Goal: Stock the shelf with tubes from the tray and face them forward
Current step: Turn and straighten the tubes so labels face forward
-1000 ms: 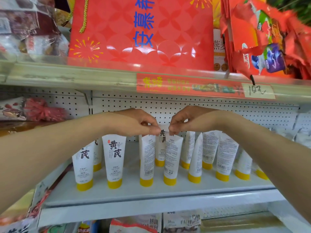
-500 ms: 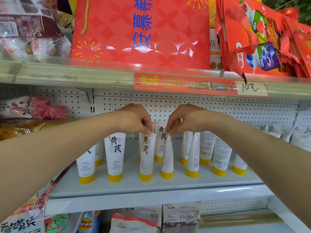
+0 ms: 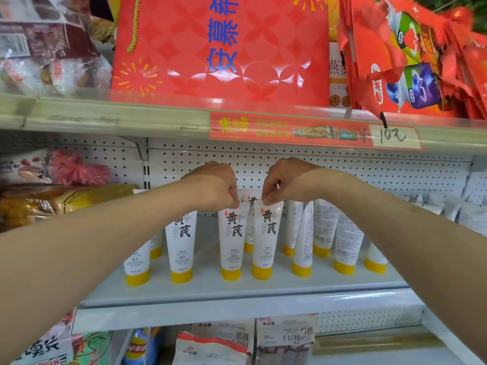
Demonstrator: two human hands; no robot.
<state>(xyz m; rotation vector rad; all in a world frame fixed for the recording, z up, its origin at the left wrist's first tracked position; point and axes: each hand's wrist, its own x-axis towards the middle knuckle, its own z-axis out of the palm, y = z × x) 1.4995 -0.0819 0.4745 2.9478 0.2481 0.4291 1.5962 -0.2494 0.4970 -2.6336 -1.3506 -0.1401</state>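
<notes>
Tube (image 3: 266, 241) label-forward now, right hand (image 3: 286, 181) pinched

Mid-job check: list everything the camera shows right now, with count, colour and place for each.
tubes: at least ten, white with yellow caps, standing cap-down on the middle shelf; those on the right show back labels
gift bag: one, red with blue characters, upper shelf
snack packs: several, mostly red, upper shelf, right
price strip: one, red with a white tag, upper shelf edge
pegboard: one, white, behind the tubes
bagged goods: several, mixed colours, left of the tubes
packets: several, white, shelf below
tray: none in view
left hand: pinches the top of the left-held tube, front label out
right hand: pinches the top of the right-held tube, front label out
</notes>
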